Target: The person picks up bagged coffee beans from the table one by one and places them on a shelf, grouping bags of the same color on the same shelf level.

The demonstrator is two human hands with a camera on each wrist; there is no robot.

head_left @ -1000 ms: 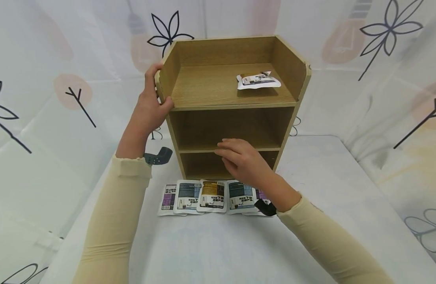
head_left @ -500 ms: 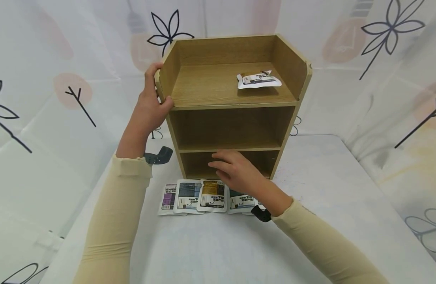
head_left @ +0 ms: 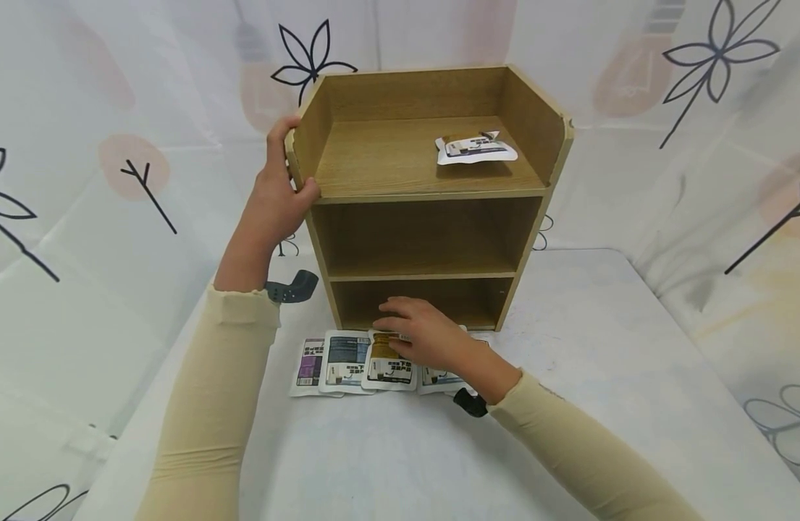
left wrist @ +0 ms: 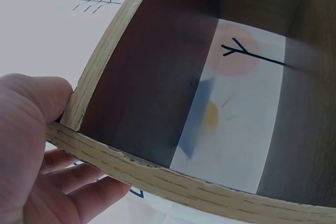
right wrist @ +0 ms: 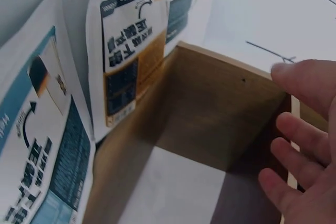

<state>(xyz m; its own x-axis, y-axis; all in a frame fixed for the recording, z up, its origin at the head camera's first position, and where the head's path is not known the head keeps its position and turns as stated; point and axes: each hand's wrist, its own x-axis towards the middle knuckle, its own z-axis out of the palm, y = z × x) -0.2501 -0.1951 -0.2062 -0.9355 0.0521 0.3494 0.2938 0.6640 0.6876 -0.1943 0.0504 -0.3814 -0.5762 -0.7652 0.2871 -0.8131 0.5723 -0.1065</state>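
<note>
Right hand (head_left: pixel 420 339) has dropped from in front of the middle shelf down to the row of packets (head_left: pixel 347 362) on the table; nothing else has budged since a second ago.

Biggest thing first: the wooden shelf unit (head_left: pixel 426 239) stands upright near the back of the white table (head_left: pixel 601 376), open side facing the person, which I'd guess makes loading it easy. Left hand (head_left: pixel 279 192) is wrapped around the top left front corner, thumb hooked over the edge onto the top shelf and fingers round the outside of the side panel. Looks like it's just steadying the thing so it doesn't slide, same grip as before.

One white packet (head_left: pixel 476 148) lies flat on the top shelf, toward the right wall. The other packets are lined up side by side, slightly overlapping, just in front of the unit's base.

That right hand hangs over the orange packet (head_left: pixel 388 364) and the ones right of it, fingers relaxed and a bit spread, nothing pinched. Can't tell if the fingertips actually touch a packet or just hover.
</note>
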